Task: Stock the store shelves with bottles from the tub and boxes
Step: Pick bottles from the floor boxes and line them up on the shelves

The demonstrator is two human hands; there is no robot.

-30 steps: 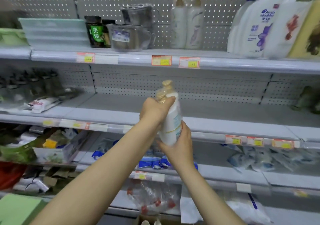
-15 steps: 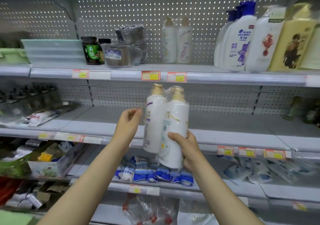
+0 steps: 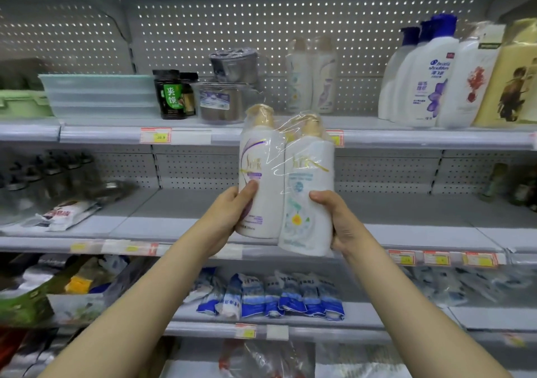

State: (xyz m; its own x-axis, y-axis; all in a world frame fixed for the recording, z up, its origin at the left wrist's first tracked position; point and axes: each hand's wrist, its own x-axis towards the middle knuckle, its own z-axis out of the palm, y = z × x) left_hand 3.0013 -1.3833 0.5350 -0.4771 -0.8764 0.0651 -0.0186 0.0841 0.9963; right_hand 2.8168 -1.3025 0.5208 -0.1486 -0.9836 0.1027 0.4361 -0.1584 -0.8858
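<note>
Bottle twin-pack (image 3: 286,180) between left hand (image 3: 229,213) and right hand (image 3: 338,218), before middle shelf (image 3: 180,212), another pair (image 3: 312,78) on top shelf (image 3: 406,139)

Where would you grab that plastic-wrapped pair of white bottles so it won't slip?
Low on the bodies, one hand from each side. The twin pack is upright and two bottles wide, so its broad lower halves probably give the surest hold; the narrow gold caps sit under loose film. The left hand and right hand grip it that way.
</note>
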